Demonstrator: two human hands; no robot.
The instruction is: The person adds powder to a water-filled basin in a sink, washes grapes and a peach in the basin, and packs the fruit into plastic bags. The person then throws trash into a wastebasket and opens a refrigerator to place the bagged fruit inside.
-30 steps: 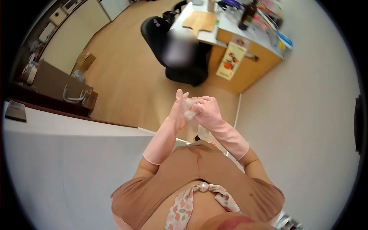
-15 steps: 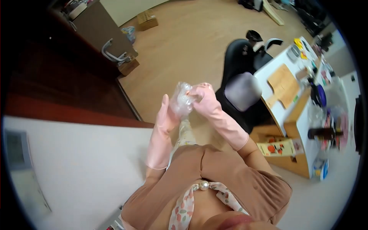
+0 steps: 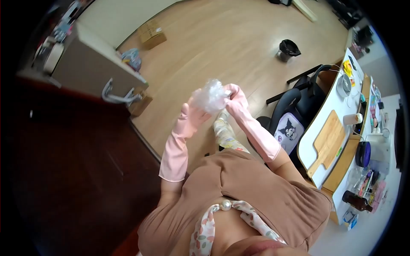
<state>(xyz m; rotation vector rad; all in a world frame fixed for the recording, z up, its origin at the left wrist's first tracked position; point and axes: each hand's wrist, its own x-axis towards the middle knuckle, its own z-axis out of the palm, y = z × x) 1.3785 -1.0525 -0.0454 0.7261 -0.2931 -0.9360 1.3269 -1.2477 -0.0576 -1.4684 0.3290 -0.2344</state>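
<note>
Crumpled clear plastic [image 3: 211, 97], perhaps a thin bag, is bunched up between my two hands at chest height. Both hands wear long pink rubber gloves. My right hand [image 3: 235, 99] pinches the plastic at its right side with closed fingers. My left hand [image 3: 193, 116] is against the plastic's left side, thumb raised and apart, fingers stretched out and partly covered by it. Whether anything sits inside the plastic cannot be made out.
To the right, a white desk [image 3: 308, 147] carries a wooden cutting board [image 3: 331, 138], a cup [image 3: 352, 119] and a brown bottle [image 3: 357, 201]. A black chair [image 3: 294, 100] stands beside it. Ahead are a black-lined bin [image 3: 289, 49], a cardboard box [image 3: 152, 35] and a cabinet [image 3: 96, 64].
My body has moved forward and the view has shifted; the bin and more of the desk show now. The plastic has spread looser and higher between my hands.
</note>
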